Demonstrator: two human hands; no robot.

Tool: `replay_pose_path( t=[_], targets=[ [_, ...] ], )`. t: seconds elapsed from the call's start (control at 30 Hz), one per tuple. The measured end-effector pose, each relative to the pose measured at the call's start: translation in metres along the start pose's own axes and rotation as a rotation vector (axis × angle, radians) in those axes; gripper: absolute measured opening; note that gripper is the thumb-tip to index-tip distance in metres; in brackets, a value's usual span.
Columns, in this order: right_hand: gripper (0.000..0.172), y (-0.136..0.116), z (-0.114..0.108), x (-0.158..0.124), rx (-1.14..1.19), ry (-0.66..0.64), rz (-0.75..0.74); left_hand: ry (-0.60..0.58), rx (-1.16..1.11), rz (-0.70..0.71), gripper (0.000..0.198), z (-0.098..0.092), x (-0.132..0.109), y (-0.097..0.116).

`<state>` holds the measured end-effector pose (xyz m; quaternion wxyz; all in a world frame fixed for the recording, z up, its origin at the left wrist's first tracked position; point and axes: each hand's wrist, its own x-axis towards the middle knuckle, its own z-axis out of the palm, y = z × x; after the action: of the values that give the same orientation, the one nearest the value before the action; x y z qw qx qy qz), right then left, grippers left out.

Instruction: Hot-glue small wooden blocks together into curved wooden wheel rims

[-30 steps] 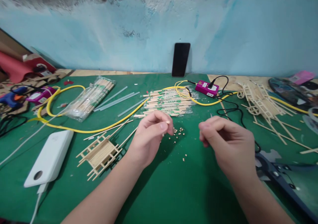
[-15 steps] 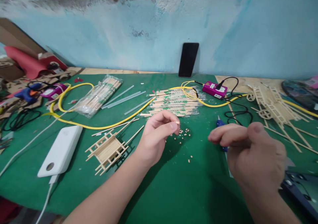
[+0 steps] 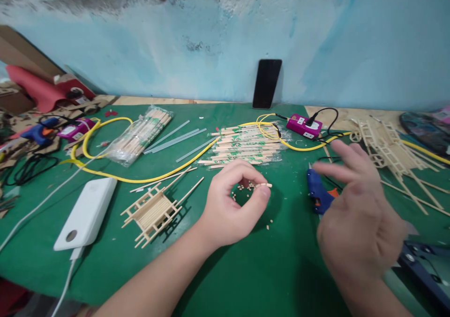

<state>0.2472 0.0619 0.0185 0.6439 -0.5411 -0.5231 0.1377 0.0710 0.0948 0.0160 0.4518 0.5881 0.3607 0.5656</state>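
Note:
Between the thumb and forefinger of my left hand is a short piece of wooden stick, its pale end poking out to the right. My right hand is raised with its fingers apart and somewhat blurred; I see nothing in it. Beside that hand, on the green table cover, lies a blue glue gun, partly hidden. Small cut wooden bits are scattered behind my left hand. To its left sits a little cart model made of sticks.
Packaged chopsticks lie at the middle back, with clear glue sticks to their left. A white power bank is at left. A yellow cable crosses the table. More stick models stand at right. A phone leans on the wall.
My left hand has moved slightly right and turned, showing more of the stick piece. My right hand has lifted and its fingers have spread, uncovering more of the glue gun.

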Motion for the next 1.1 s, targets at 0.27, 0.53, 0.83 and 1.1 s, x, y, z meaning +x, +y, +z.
replay_pose_path(
  t=[0.27, 0.53, 0.83, 1.1],
  targets=[
    [0.025, 0.001, 0.007, -0.006, 0.016, -0.008, -0.045, 0.087, 0.047, 0.060, 0.012, 0.000, -0.005, 0.001],
    [0.024, 0.000, 0.002, -0.013, 0.188, -0.162, 0.088, 0.084, 0.115, 0.247, 0.021, 0.001, -0.005, -0.001],
    [0.023, 0.003, -0.004, -0.013, 0.163, -0.436, 0.032, 0.002, 0.217, 0.415, 0.020, 0.004, -0.005, 0.001],
    [0.021, -0.002, -0.004, -0.010, 0.160, -0.467, 0.047, -0.019, 0.207, 0.422, 0.019, 0.005, -0.005, 0.001]
  ],
)
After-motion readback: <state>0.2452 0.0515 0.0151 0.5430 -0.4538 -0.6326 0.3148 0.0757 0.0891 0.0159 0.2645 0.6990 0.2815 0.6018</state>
